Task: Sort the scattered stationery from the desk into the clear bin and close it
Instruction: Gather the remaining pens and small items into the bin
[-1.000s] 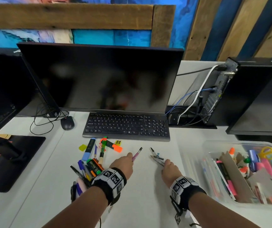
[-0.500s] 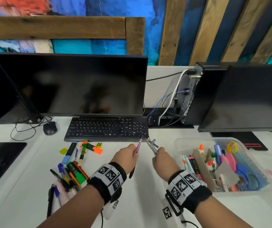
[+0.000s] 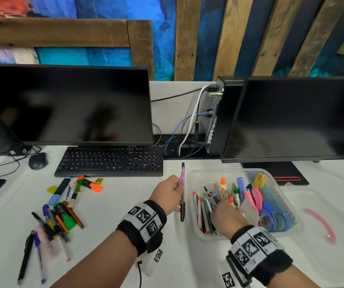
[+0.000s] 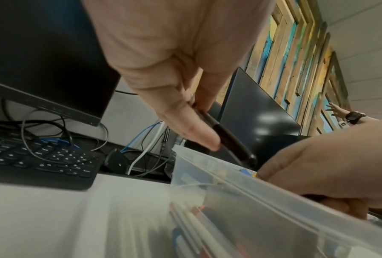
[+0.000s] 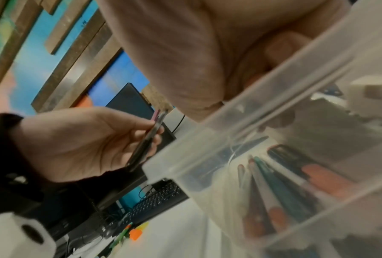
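The clear bin [image 3: 227, 170] stands open at the right of the desk, holding pens, glue, scissors and markers. My right hand [image 3: 219, 204] is down inside its left part, fingers curled round a bunch of dark pens [image 3: 209, 197] that fan out over the pens lying there. My left hand [image 3: 178, 183] hovers just left of the bin and pinches a pink pen [image 3: 181, 177] together with a dark pen [image 3: 182, 206], both upright. The left wrist view shows the dark pen [image 4: 227, 137] against the bin wall [image 4: 241, 200]. Scattered pens and highlighters [image 3: 61, 217] lie at the left.
A keyboard [image 3: 108, 161] and mouse [image 3: 38, 161] sit before the left monitor [image 3: 63, 104]. A computer tower [image 3: 219, 115] with cables and a second monitor [image 3: 295, 117] stand behind the bin. The clear lid with a pink strip [image 3: 320, 223] lies to the bin's right.
Both hands lifted their pens from the desk's middle and moved right. The right hand went down into the bin with its bunch; the left hand came up beside the bin's left wall.
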{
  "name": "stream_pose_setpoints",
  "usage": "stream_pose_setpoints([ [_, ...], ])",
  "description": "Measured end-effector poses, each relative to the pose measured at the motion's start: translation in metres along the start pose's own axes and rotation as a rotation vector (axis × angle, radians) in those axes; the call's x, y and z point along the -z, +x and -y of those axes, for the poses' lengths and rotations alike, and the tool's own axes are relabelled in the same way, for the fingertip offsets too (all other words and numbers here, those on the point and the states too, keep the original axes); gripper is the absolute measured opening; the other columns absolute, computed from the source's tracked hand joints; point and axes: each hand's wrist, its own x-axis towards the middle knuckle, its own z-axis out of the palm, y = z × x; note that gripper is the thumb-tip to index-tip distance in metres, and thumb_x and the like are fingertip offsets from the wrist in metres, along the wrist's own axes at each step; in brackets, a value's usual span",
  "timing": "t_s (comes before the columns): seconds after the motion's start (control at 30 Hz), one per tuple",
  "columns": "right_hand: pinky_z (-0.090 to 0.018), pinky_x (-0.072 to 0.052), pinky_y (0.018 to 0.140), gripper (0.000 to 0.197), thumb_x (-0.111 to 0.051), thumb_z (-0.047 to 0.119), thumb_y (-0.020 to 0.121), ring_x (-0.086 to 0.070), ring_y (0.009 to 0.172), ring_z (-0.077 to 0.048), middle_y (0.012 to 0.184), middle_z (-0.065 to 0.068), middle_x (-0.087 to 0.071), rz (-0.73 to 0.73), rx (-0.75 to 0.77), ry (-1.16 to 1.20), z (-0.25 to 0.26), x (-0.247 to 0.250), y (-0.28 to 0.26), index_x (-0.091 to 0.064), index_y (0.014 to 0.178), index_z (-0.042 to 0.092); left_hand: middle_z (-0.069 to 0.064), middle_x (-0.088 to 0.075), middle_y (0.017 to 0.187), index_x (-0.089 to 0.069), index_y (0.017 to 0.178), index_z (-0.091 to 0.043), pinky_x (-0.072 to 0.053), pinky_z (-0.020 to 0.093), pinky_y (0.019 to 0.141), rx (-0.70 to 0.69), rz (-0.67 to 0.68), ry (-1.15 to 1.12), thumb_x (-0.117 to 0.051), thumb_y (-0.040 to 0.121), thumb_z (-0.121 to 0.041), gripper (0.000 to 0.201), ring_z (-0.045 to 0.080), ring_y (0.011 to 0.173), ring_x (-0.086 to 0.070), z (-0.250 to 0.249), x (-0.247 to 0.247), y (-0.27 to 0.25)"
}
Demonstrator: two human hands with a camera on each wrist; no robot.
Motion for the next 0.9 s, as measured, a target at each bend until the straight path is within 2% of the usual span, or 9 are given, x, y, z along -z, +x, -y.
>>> stream_pose_setpoints([
  [0.1, -0.036, -0.046, 0.088, 0.035, -0.033, 0.016, 0.097, -0.058, 0.111, -0.031, 0.119, -0.016, -0.060, -0.007, 0.019, -0.047, -0.002, -0.004, 0.001, -0.025, 0.063, 0.016, 0.013, -0.055, 0.083, -0.045, 0.078, -0.015, -0.059, 0.043, 0.064, 0.013, 0.006, 0.026, -0.043, 0.095, -0.014, 0.017, 0.026, 0.071, -0.059, -0.005, -0.016, 0.001],
  [0.17, -0.038, -0.047, 0.087, 0.035, -0.034, 0.016, 0.097, -0.058, 0.110, -0.031, 0.119, -0.015, -0.060, -0.006, 0.041, -0.074, -0.003, -0.006, 0.004, -0.024, 0.063, 0.020, 0.014, -0.057, 0.085, -0.047, 0.083, -0.011, -0.060, 0.043, 0.063, 0.024, -0.010, 0.049, -0.042, 0.094, -0.015, 0.013, 0.028, 0.072, -0.061, -0.007, -0.023, 0.004],
  [0.23, -0.037, -0.047, 0.087, 0.018, -0.033, 0.016, 0.097, -0.059, 0.109, -0.030, 0.119, -0.015, -0.060, -0.005, 0.062, -0.080, -0.005, -0.003, 0.002, -0.046, 0.084, 0.017, 0.015, -0.058, 0.086, -0.048, 0.086, -0.009, -0.059, 0.045, 0.065, 0.030, -0.043, 0.083, -0.042, 0.094, -0.017, 0.013, 0.033, 0.074, -0.063, -0.010, -0.028, 0.006],
  [0.3, -0.036, -0.047, 0.086, 0.022, -0.032, 0.016, 0.098, -0.059, 0.104, -0.029, 0.119, -0.015, -0.059, 0.000, 0.089, -0.065, -0.010, 0.003, 0.001, -0.050, 0.110, 0.010, 0.018, -0.062, 0.089, -0.050, 0.090, -0.008, -0.057, 0.048, 0.071, 0.020, -0.065, 0.149, -0.042, 0.093, -0.018, 0.013, 0.037, 0.080, -0.065, -0.013, -0.032, 0.010],
  [0.43, -0.038, -0.047, 0.087, 0.019, -0.033, 0.019, 0.098, -0.056, 0.090, -0.025, 0.110, -0.014, -0.062, -0.110, 0.121, 0.040, -0.026, 0.019, -0.003, -0.048, 0.109, 0.012, 0.014, -0.063, 0.087, -0.052, 0.091, -0.010, -0.055, 0.041, 0.078, 0.021, -0.033, 0.321, -0.041, 0.092, -0.020, 0.015, 0.034, 0.080, -0.065, -0.022, -0.044, 0.013],
  [0.53, -0.037, -0.048, 0.090, 0.019, -0.036, 0.016, 0.097, -0.055, 0.086, -0.023, 0.085, -0.004, -0.059, -0.222, 0.101, 0.168, -0.045, 0.030, -0.001, -0.048, 0.111, 0.009, 0.011, -0.064, 0.093, -0.055, 0.097, -0.009, -0.047, 0.033, 0.073, -0.038, -0.062, 0.626, -0.041, 0.093, -0.025, 0.022, 0.031, 0.085, -0.062, -0.029, -0.057, 0.014],
  [0.63, -0.034, -0.050, 0.068, 0.016, -0.040, 0.018, 0.097, -0.060, 0.076, -0.024, 0.078, -0.004, -0.059, -0.312, 0.035, 0.252, -0.069, 0.044, 0.003, -0.049, 0.106, 0.009, 0.007, -0.066, 0.094, -0.054, 0.101, -0.011, -0.037, 0.032, 0.079, -0.173, -0.137, 0.953, -0.037, 0.094, -0.028, 0.025, 0.028, 0.088, -0.059, -0.030, -0.068, 0.013],
  [0.7, -0.029, -0.041, 0.059, 0.018, -0.039, 0.021, 0.098, -0.055, 0.068, -0.023, 0.075, -0.004, -0.057, -0.335, -0.016, 0.289, -0.085, 0.052, 0.006, -0.051, 0.105, 0.010, 0.006, -0.067, 0.094, -0.057, 0.102, -0.012, -0.034, 0.033, 0.087, -0.218, -0.151, 1.077, -0.035, 0.094, -0.029, 0.028, 0.025, 0.093, -0.056, -0.026, -0.072, 0.013],
  [0.9, -0.030, -0.040, 0.070, 0.024, -0.036, 0.017, 0.098, -0.049, 0.078, -0.026, 0.103, -0.018, -0.065, -0.303, -0.119, 0.271, -0.126, 0.055, 0.019, -0.052, 0.110, 0.006, 0.002, -0.067, 0.094, -0.064, 0.098, -0.016, -0.030, 0.034, 0.089, -0.182, -0.107, 1.173, -0.034, 0.095, -0.032, 0.035, 0.022, 0.102, -0.050, -0.021, -0.080, 0.016],
])
